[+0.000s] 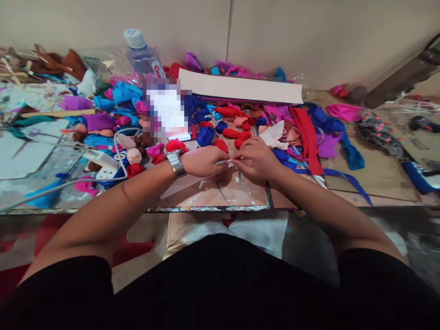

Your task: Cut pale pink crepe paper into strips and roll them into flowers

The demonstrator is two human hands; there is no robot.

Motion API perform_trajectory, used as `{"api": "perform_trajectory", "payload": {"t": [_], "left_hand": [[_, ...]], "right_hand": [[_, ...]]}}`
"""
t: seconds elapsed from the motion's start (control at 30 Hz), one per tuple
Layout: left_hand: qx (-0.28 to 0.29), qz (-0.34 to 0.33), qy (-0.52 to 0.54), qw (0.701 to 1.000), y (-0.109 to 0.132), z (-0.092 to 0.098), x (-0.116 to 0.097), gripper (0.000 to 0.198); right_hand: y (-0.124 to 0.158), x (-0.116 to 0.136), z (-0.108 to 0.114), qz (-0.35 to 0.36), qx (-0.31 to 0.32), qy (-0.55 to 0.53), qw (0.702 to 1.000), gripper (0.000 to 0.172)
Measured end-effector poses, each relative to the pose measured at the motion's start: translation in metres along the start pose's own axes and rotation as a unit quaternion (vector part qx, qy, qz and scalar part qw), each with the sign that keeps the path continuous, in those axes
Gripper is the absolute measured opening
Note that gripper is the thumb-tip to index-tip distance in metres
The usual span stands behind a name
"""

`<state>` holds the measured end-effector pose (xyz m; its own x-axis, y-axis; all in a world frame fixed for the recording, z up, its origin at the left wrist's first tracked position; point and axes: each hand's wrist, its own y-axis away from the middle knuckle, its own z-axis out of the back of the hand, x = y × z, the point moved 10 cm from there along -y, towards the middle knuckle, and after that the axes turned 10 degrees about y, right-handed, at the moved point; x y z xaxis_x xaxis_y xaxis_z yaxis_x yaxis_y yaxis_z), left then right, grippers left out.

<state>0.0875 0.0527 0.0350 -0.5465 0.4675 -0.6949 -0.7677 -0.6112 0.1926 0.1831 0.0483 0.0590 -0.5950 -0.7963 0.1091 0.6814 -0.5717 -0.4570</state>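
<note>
Both forearms reach up from the lower corners of the frame and slant inward, elbows spread wide, so that the hands meet just right of the centre. The left hand (pixel 202 161) lies back upward, its wrist nearly straight and circled by a silver watch (pixel 176 162); its fingers point to the right, thumb and forefinger drawn together at the tip. The right hand (pixel 259 158) comes in from the right with the wrist bent, knuckles raised, and the fingers curled toward the left, a ring on one of them. The fingertips of the two hands almost touch, and between them is a thin pale strip (pixel 229 163), with both hands clamped on it in a fingertip pinch. What the strip is made of is too small to tell.

The strip sits at the middle of the frame, above the bare, marked part of the tabletop (pixel 213 197). Under the left forearm and hand, a pale pink sheet (pixel 175 187) slants across the surface. Just above the hands lie red bundles (pixel 237 133) and a dark blue bundle (pixel 206 136) of crumpled material. Pale crumpled cloth (pixel 273 134) lies just beyond the right hand, and a red strip (pixel 308 142) hangs down farther right.
</note>
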Motion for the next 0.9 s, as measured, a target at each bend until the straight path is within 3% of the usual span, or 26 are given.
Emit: {"api": "perform_trajectory", "payload": {"t": [0.23,0.4,0.53,0.67,0.9], "left_hand": [[0.098,0.046,0.127,0.986,0.002,-0.013,0.005,0.036],[0.043,0.022,0.055,0.997,-0.004,0.001,-0.003,0.028],[0.022,0.034,-0.059,0.997,0.005,0.011,-0.006,0.025],[0.013,0.04,-0.071,0.997,0.032,0.02,0.003,0.033],[-0.063,0.151,-0.157,0.974,0.084,0.043,0.043,0.04]], "right_hand": [[0.0,-0.008,0.004,0.0,0.015,0.001,1.0,0.024],[0.001,-0.001,0.002,0.021,0.032,0.011,0.999,0.029],[0.002,-0.002,0.002,0.024,0.041,0.028,0.998,0.032],[0.003,-0.011,0.001,0.013,0.057,0.023,0.998,0.029],[0.003,-0.02,-0.005,-0.015,0.095,0.009,0.995,0.027]]}}
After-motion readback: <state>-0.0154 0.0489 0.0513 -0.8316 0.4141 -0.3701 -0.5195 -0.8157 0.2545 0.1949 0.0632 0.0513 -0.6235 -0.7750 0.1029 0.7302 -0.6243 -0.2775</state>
